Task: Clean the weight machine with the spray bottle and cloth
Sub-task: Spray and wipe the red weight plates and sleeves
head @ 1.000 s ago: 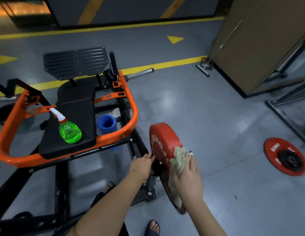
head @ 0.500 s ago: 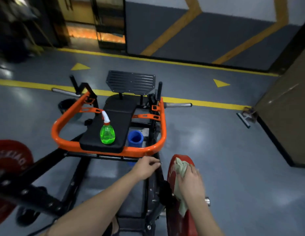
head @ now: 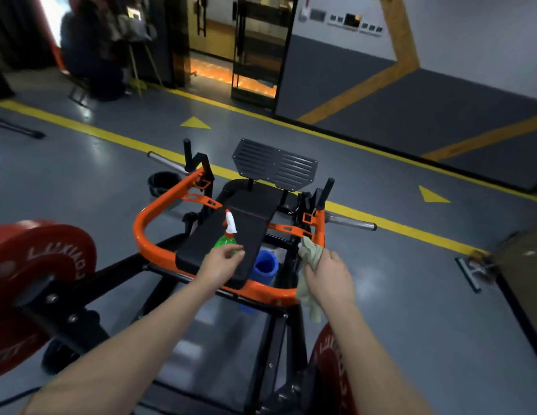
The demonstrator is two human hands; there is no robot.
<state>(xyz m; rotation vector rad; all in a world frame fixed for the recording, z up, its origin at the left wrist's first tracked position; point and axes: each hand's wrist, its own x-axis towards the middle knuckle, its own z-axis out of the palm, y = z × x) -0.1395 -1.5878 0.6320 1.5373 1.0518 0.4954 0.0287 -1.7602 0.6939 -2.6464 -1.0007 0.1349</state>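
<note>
- Your left hand (head: 222, 263) is hovering over the near end of the pad (head: 255, 223). Its fingers are loosely curled and gripping nothing that shows.
- The bottle (head: 229, 232) is standing upright on the pad just beyond that hand's fingertips, white nozzle on top. The hand is covering the green base, so you cannot tell whether they are touching.
- Your right hand (head: 330, 275) is gripping the cloth (head: 310, 254) with its fingers curled round it. One bunch is sticking out past the knuckles and a tail is hanging down below the hand.
- The cloth's far end is lying against or just beside the orange bar (head: 140, 232) on its right arm; you cannot tell which.
- The machine (head: 117, 272) is spreading out under both hands, with the orange bar looping round the pad and passing beneath your wrists.
- A blue tube (head: 264, 266) is sitting between your hands, below the pad's near edge.
- A slatted footplate (head: 274, 164) is standing well beyond both hands, past the pad's far end.
- One red plate (head: 36, 265) is hanging well left of your left hand.
- Another plate (head: 321, 360) is showing just beside your right forearm.
- A dark bucket (head: 164, 182) is sitting on the floor (head: 411, 295), beyond and left of your left hand.
</note>
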